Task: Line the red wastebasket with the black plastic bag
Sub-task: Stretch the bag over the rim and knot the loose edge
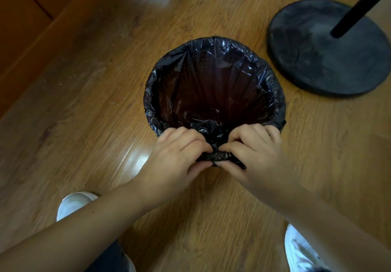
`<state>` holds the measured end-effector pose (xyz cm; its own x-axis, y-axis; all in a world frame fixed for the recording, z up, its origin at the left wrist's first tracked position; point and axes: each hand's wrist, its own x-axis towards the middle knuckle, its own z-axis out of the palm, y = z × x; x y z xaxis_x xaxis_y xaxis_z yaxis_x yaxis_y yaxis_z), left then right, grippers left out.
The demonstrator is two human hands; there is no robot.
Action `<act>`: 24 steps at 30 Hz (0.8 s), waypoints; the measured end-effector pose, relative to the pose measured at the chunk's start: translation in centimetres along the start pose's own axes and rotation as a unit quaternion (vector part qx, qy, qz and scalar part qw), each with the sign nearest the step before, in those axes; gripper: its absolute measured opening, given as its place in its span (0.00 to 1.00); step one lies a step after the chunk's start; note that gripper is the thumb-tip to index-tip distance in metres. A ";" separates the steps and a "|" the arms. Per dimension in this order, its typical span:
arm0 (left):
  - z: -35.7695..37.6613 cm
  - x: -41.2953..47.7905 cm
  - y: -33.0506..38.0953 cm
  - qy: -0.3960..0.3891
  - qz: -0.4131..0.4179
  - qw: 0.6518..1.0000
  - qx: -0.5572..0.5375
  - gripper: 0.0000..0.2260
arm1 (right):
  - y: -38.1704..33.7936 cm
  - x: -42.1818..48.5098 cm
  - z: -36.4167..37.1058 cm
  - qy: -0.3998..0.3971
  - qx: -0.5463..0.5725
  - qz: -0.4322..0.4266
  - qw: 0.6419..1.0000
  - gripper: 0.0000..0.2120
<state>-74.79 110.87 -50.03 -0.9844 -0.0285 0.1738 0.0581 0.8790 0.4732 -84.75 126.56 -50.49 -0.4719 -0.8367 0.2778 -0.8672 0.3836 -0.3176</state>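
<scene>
The black plastic bag point(213, 47) lies inside the round wastebasket and is folded over the whole rim. The basket's red mesh wall point(211, 77) shows faintly through the thin plastic. At the near side of the rim, a bunch of spare bag plastic point(215, 155) is gathered outside the basket. My left hand point(179, 155) pinches this bunch from the left. My right hand point(251, 153) pinches it from the right, fingertips almost touching the left ones. The basket's outer wall is hidden by the bag and my hands.
The basket stands on a wooden floor point(84, 123). A black round stand base point(325, 49) with a black pole point(359, 7) sits close to the basket's far right. My white shoes point(74, 204) point(300, 250) are at the bottom. A wooden cabinet point(25, 13) is far left.
</scene>
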 end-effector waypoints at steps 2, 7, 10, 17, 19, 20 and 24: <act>-0.1 -0.1 0.0 -0.009 -0.004 1.000 0.007 0.11 | 0.2 -0.3 0.0 0.008 -0.001 -0.002 1.000 0.14; -0.4 -0.1 -0.2 -0.011 -0.003 1.000 0.027 0.10 | 1.2 -0.8 -0.4 0.018 0.009 -0.023 1.000 0.13; -0.8 -0.1 -0.5 -0.017 -0.012 0.999 0.031 0.12 | 1.8 -0.5 -0.6 0.011 0.010 -0.025 1.000 0.11; -1.0 -0.2 -1.6 -0.007 -0.017 0.999 0.035 0.12 | 1.9 -0.1 -0.5 0.004 0.004 0.007 1.000 0.08; -0.9 -0.4 -1.8 -0.009 -0.015 0.999 0.031 0.12 | 1.8 0.0 -0.6 0.002 0.010 0.022 1.000 0.08; -0.9 -0.4 -1.8 -0.007 -0.013 0.999 0.034 0.14 | 1.7 0.0 -0.6 0.001 0.009 0.026 1.000 0.08; -0.5 -0.2 -0.9 0.004 0.004 0.999 0.035 0.17 | 1.0 0.1 -0.1 0.002 0.015 0.030 0.999 0.07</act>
<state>-74.59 109.90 -50.08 -0.9824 -0.0258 0.1849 0.0532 0.9107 0.4097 -85.68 126.87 -50.63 -0.5228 -0.8114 0.2614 -0.8327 0.4204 -0.3605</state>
